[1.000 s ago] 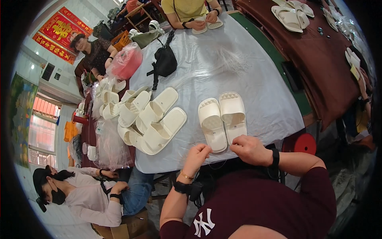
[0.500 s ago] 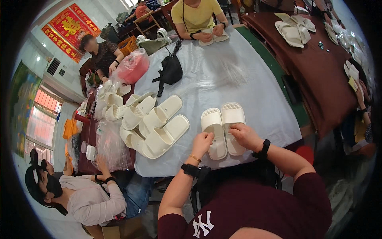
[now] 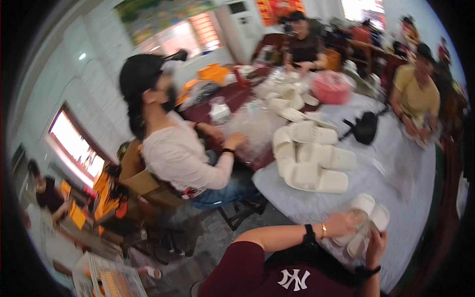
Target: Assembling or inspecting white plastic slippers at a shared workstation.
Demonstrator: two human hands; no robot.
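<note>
A pair of cream slippers, the left slipper (image 3: pixel 363 202) beside the right slipper (image 3: pixel 380 217), lies at the near edge of the covered table, soles toward me. My left hand (image 3: pixel 342 225), blurred by motion, is over the left slipper; its fingers are too smeared to read. Against the outer edge of the right slipper, my right hand (image 3: pixel 376 247) has its fingers bent round the rim. Both wrists wear black bands. Farther left, a heap of cream slippers (image 3: pixel 316 153) rests on the same table.
Pale plastic sheeting covers the table (image 3: pixel 297 208). On it sit a black bag (image 3: pixel 365 127) and a pink plastic-wrapped bundle (image 3: pixel 332 86). A co-worker in a light top (image 3: pixel 183 153) sits close on my left, beside clear plastic bags (image 3: pixel 252 128). Another person in yellow (image 3: pixel 418 94) sits across.
The view has swung left, so the table and slippers appear farther right. My left hand has moved over the left slipper's strap; my right hand has shifted to the right slipper's outer edge.
</note>
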